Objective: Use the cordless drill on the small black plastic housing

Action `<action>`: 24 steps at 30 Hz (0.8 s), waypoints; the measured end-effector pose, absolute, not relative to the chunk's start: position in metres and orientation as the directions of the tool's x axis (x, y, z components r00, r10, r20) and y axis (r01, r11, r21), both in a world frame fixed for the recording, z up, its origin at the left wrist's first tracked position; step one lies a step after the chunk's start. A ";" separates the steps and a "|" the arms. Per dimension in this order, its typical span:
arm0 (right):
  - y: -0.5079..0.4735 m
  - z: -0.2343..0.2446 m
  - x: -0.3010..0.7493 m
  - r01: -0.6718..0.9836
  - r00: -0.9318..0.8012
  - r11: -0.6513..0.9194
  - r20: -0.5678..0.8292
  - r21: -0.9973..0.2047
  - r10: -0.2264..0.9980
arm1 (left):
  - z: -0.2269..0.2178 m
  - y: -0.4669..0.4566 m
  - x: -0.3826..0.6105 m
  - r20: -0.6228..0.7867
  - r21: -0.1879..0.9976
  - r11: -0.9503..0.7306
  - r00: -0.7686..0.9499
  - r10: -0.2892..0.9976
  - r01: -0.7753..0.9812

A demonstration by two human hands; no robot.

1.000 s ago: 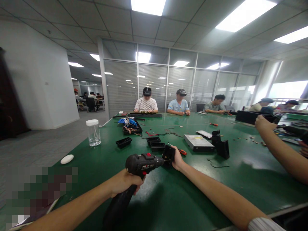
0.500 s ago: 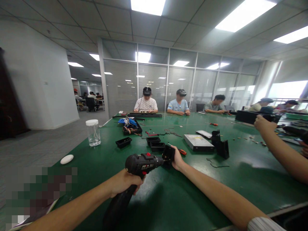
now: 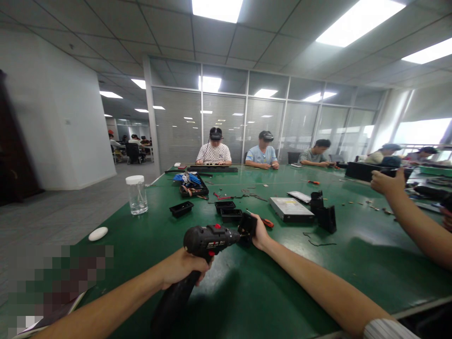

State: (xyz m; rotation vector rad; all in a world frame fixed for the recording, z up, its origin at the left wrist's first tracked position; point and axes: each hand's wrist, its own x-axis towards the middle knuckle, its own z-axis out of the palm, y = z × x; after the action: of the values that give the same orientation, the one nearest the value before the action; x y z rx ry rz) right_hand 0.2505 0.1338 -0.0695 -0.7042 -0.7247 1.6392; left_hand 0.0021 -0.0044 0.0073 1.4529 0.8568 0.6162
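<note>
My left hand [image 3: 183, 269] is wrapped round the grip of a black cordless drill [image 3: 208, 241], whose nose points right at a small black plastic part [image 3: 247, 227]. My right hand [image 3: 262, 231] is closed on that black part and holds it against the drill's tip, just above the green table [image 3: 268, 287]. An orange-handled tool [image 3: 268, 222] lies just behind my right hand.
Black trays [image 3: 226, 210], a silver drive unit [image 3: 291, 209], a black bracket [image 3: 326, 215], a clear jar [image 3: 137, 194] and a white oval object [image 3: 98, 233] lie on the table. A co-worker's arm [image 3: 409, 214] reaches in from the right. Several people sit at the far side.
My hands and the drill have stayed put. The co-worker's hand at the right has shifted slightly and raised its thumb.
</note>
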 end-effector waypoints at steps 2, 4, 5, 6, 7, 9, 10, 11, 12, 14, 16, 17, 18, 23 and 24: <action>0.135 -0.070 0.251 -0.616 -0.167 -0.156 -0.066 -0.772 0.984 | 0.008 -0.004 0.002 -0.127 0.989 0.055 0.579 0.806 0.140; 0.136 -0.071 0.251 -0.620 -0.172 -0.157 -0.062 -0.769 0.983 | 0.008 -0.004 0.002 -0.123 0.989 0.050 0.579 0.806 0.141; 0.137 -0.072 0.251 -0.620 -0.174 -0.158 -0.061 -0.769 0.983 | 0.009 -0.004 0.002 -0.126 0.988 0.051 0.579 0.805 0.143; 0.137 -0.072 0.251 -0.619 -0.175 -0.157 -0.060 -0.769 0.983 | 0.009 -0.004 0.002 -0.130 0.988 0.054 0.578 0.805 0.147; 0.138 -0.073 0.251 -0.618 -0.173 -0.156 -0.060 -0.771 0.983 | 0.010 -0.004 0.002 -0.136 0.987 0.058 0.576 0.806 0.152; 0.139 -0.073 0.251 -0.615 -0.166 -0.151 -0.060 -0.774 0.984 | 0.011 -0.005 0.002 -0.146 0.985 0.065 0.569 0.810 0.160; 0.139 -0.074 0.251 -0.615 -0.163 -0.149 -0.060 -0.774 0.985 | 0.012 -0.006 0.002 -0.146 0.985 0.065 0.566 0.811 0.160; 0.139 -0.074 0.251 -0.616 -0.163 -0.149 -0.060 -0.773 0.985 | 0.013 -0.006 0.003 -0.144 0.985 0.066 0.562 0.814 0.158; 0.139 -0.074 0.251 -0.617 -0.164 -0.152 -0.063 -0.773 0.985 | 0.014 -0.007 0.003 -0.145 0.986 0.071 0.559 0.816 0.153; 0.140 -0.074 0.251 -0.617 -0.164 -0.156 -0.068 -0.771 0.984 | 0.014 -0.008 0.003 -0.147 0.987 0.084 0.554 0.820 0.139; 0.140 -0.074 0.251 -0.615 -0.166 -0.160 -0.072 -0.772 0.983 | 0.013 -0.007 0.003 -0.141 0.989 0.089 0.554 0.821 0.120; 0.140 -0.074 0.251 -0.614 -0.167 -0.162 -0.073 -0.773 0.983 | 0.013 -0.007 0.003 -0.134 0.990 0.086 0.557 0.819 0.111; 0.140 -0.074 0.251 -0.614 -0.169 -0.163 -0.074 -0.773 0.983 | 0.012 -0.006 0.003 -0.125 0.991 0.079 0.562 0.817 0.105; 0.139 -0.073 0.251 -0.618 -0.166 -0.161 -0.072 -0.769 0.984 | 0.008 -0.003 0.001 -0.103 0.994 0.060 0.579 0.809 0.093; 0.138 -0.073 0.251 -0.618 -0.165 -0.161 -0.073 -0.770 0.984 | 0.008 -0.002 0.001 -0.101 0.994 0.059 0.578 0.810 0.090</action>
State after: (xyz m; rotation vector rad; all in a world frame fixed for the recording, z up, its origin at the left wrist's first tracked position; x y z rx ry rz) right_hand 0.2512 0.1384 -0.0730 -0.7045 -0.7137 1.6420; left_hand 0.0007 -0.0025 0.0076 1.4277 0.8253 0.6512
